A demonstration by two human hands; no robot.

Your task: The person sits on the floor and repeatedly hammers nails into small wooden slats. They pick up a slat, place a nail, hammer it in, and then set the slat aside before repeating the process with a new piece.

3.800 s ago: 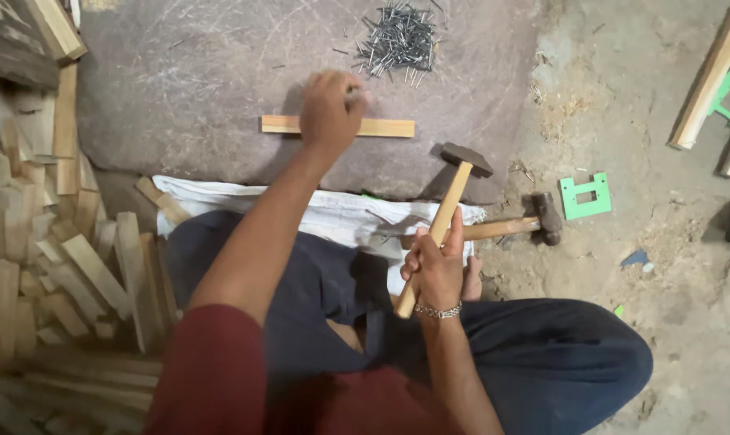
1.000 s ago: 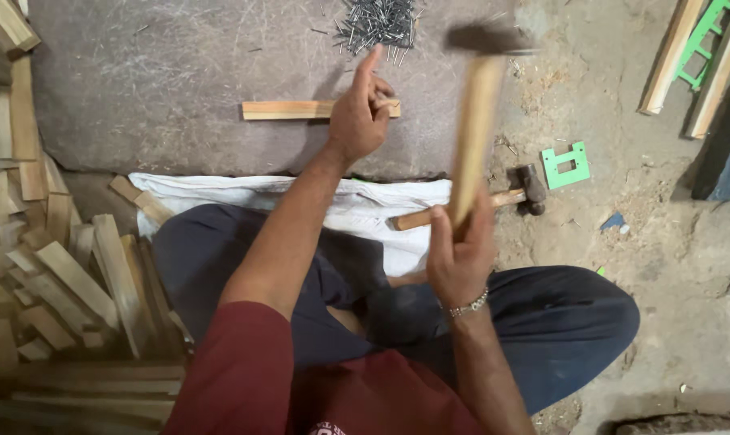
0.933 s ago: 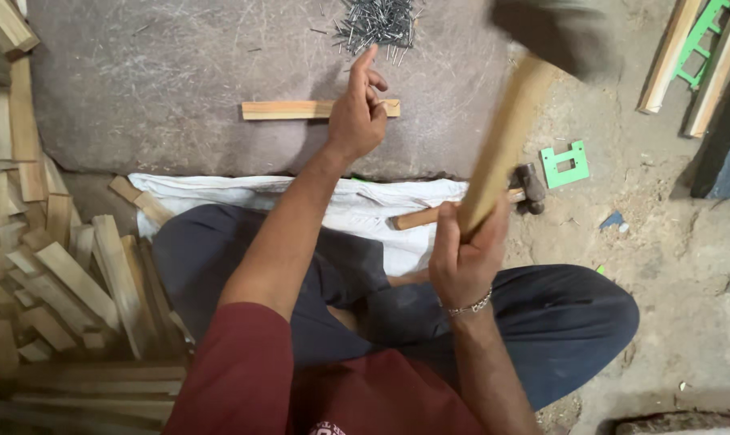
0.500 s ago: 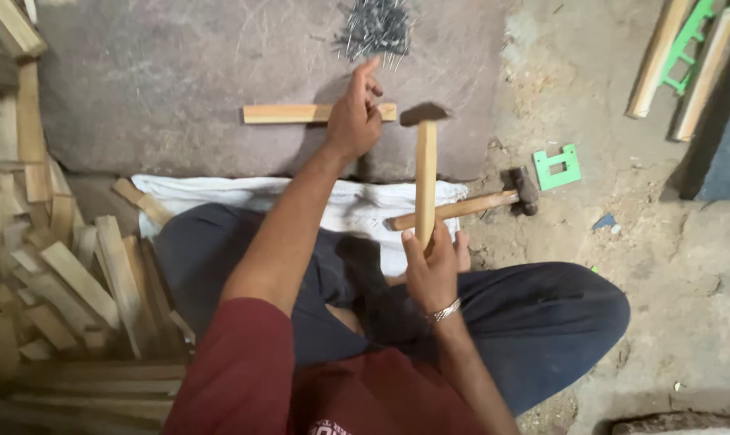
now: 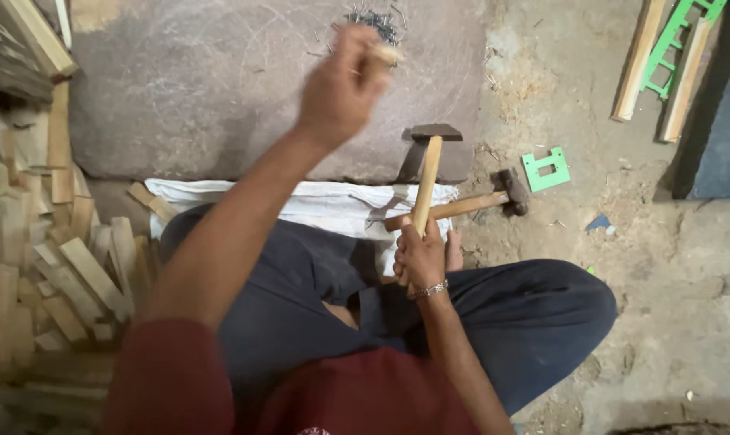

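Note:
My left hand point(image 5: 341, 84) is raised above the grey stone slab point(image 5: 220, 97) and blurred with motion. Its fingers are closed around a short light wooden strip point(image 5: 386, 55), of which only an end shows. My right hand point(image 5: 419, 254) rests near my lap and grips the wooden handle of a hammer point(image 5: 427, 181). The hammer's dark head point(image 5: 436, 131) hovers at the slab's front edge. A heap of dark nails point(image 5: 374, 22) lies at the slab's far edge, just beyond my left hand.
A second hammer point(image 5: 469, 203) lies on the dirt floor by a white sack cloth point(image 5: 300, 205). A green plastic piece point(image 5: 545, 167) sits to its right. Stacked wooden strips point(image 5: 51, 266) fill the left side. Long wooden battens and a green frame point(image 5: 663, 56) lie top right.
My left hand has lifted off the slab, and the wooden strip no longer lies there. The hammer, swung high a second ago, has come down and now stands low at the slab's edge.

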